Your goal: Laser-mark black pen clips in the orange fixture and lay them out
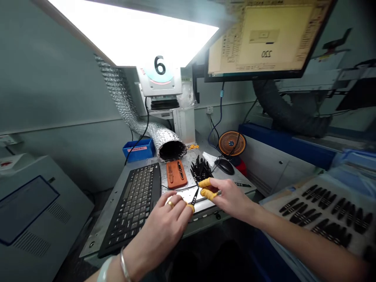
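Observation:
My left hand point(167, 221) is closed in a pinch on a small black pointed part point(194, 196), held just above the metal work plate point(188, 192). It wears a ring and a yellow finger cot. My right hand point(227, 196) hovers close beside it with yellow finger cots on thumb and forefinger, fingers curled near the same part; whether it grips anything I cannot make out. Behind them an orange fixture point(176, 174) holds two dark parts, and a heap of black parts point(201, 169) lies next to it.
A black keyboard point(135, 203) lies to the left, a mouse point(225, 166) and small orange fan point(232, 143) to the right. A silver duct hose point(164, 143), a blue bin point(138, 150), the marking machine point(161, 80), a monitor point(264, 39) stand behind. A tray of black parts point(326, 211) sits right.

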`<act>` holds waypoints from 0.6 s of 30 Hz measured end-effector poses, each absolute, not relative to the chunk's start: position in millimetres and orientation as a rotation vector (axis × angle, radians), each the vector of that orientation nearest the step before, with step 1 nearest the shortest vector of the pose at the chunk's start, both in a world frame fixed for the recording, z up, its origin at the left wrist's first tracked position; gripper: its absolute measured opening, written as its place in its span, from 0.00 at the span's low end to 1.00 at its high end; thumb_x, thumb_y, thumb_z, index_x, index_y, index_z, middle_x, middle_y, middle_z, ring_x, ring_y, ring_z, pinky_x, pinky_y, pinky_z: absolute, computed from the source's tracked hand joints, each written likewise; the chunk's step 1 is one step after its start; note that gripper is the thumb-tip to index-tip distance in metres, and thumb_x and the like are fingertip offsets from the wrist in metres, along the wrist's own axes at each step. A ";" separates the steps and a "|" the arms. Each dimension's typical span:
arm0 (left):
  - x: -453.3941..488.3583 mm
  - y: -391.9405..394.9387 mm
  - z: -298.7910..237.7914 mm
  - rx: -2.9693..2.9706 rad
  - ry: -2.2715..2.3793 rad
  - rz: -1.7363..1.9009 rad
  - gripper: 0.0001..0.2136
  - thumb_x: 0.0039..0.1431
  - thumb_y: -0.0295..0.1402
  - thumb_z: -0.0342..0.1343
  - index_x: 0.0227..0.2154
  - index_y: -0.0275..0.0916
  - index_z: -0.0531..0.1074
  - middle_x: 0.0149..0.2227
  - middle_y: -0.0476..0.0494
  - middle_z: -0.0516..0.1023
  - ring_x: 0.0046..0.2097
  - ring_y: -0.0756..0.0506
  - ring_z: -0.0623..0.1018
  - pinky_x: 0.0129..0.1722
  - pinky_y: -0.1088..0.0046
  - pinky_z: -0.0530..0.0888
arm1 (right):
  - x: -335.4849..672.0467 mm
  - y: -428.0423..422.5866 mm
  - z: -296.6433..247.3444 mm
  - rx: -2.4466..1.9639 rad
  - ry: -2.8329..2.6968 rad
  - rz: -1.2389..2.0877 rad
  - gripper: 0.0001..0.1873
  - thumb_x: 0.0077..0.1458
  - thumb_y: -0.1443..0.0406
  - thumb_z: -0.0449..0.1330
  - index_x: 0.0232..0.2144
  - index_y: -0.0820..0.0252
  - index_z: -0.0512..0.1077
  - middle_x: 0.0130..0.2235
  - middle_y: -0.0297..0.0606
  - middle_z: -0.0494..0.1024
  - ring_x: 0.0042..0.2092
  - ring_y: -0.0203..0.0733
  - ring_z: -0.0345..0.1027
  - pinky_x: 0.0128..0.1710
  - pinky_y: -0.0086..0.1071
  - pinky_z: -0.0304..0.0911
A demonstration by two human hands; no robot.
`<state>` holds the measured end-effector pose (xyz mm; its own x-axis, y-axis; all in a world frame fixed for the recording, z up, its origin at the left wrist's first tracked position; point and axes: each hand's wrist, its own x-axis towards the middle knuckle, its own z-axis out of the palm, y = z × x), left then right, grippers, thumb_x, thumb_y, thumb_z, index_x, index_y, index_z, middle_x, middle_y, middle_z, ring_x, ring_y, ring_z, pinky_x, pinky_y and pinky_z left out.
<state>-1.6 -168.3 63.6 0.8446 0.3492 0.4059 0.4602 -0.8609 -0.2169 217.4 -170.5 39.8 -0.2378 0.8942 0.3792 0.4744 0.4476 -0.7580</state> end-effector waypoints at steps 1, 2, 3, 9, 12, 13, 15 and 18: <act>2.6 -176.4 66.5 -2.695 -0.561 -0.540 0.08 0.61 0.22 0.44 0.31 0.37 0.65 0.31 0.49 0.68 0.38 0.48 0.68 0.53 0.62 0.60 | 220.4 -181.2 43.0 -1.146 -1.853 0.647 0.11 0.58 0.62 0.56 0.42 0.59 0.72 0.38 0.35 0.76 0.38 0.36 0.70 0.37 0.26 0.63; 6.6 -182.9 69.0 -2.675 -0.517 -0.565 0.08 0.61 0.22 0.44 0.31 0.36 0.66 0.31 0.48 0.69 0.38 0.47 0.68 0.53 0.61 0.60 | 223.5 -190.8 46.0 -1.142 -1.834 0.642 0.11 0.57 0.62 0.57 0.41 0.59 0.72 0.38 0.35 0.76 0.38 0.36 0.70 0.37 0.26 0.63; 10.3 -188.1 71.0 -2.660 -0.480 -0.584 0.08 0.61 0.22 0.43 0.32 0.36 0.66 0.31 0.48 0.69 0.39 0.47 0.69 0.54 0.61 0.61 | 226.7 -199.2 48.7 -1.145 -1.819 0.629 0.10 0.57 0.62 0.57 0.40 0.59 0.72 0.38 0.35 0.76 0.37 0.36 0.70 0.37 0.26 0.63; 30.1 -208.0 75.9 -2.620 -0.354 -0.657 0.11 0.61 0.22 0.42 0.31 0.39 0.68 0.30 0.48 0.71 0.38 0.47 0.71 0.53 0.61 0.64 | 244.1 -232.0 58.5 -1.227 -1.773 0.530 0.05 0.55 0.64 0.59 0.34 0.57 0.73 0.33 0.32 0.76 0.33 0.35 0.69 0.33 0.26 0.62; 41.9 -217.2 76.7 -2.645 -0.294 -0.684 0.11 0.60 0.22 0.42 0.31 0.39 0.68 0.30 0.49 0.71 0.38 0.47 0.71 0.52 0.61 0.64 | 253.6 -245.5 58.7 -1.277 -1.787 0.468 0.04 0.55 0.65 0.58 0.33 0.57 0.73 0.32 0.32 0.76 0.33 0.35 0.68 0.33 0.26 0.60; 46.3 -220.4 76.6 -2.667 -0.266 -0.691 0.11 0.60 0.22 0.42 0.31 0.39 0.68 0.30 0.49 0.72 0.38 0.47 0.72 0.52 0.61 0.64 | 257.9 -251.0 57.8 -1.311 -1.792 0.433 0.04 0.55 0.65 0.58 0.33 0.57 0.73 0.32 0.32 0.76 0.33 0.35 0.68 0.33 0.25 0.60; 54.3 -226.5 75.3 -2.706 -0.196 -0.712 0.10 0.60 0.23 0.43 0.33 0.39 0.69 0.31 0.49 0.73 0.39 0.46 0.72 0.53 0.60 0.63 | 270.3 -264.4 54.4 -1.387 -1.782 0.376 0.05 0.55 0.65 0.57 0.33 0.58 0.73 0.31 0.31 0.76 0.32 0.34 0.68 0.32 0.25 0.59; 60.4 -229.9 66.4 -2.753 -0.050 -0.771 0.11 0.60 0.25 0.44 0.40 0.39 0.70 0.34 0.47 0.75 0.41 0.43 0.74 0.53 0.56 0.62 | 302.9 -292.4 46.0 -1.530 -1.699 0.339 0.07 0.56 0.66 0.56 0.36 0.58 0.74 0.34 0.31 0.77 0.34 0.34 0.69 0.33 0.24 0.59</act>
<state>60.4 -229.9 66.4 0.8570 -0.0421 0.5136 0.1083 -0.9597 -0.2593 302.9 -292.4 46.0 0.0592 0.9230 0.3802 0.7065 0.2304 -0.6692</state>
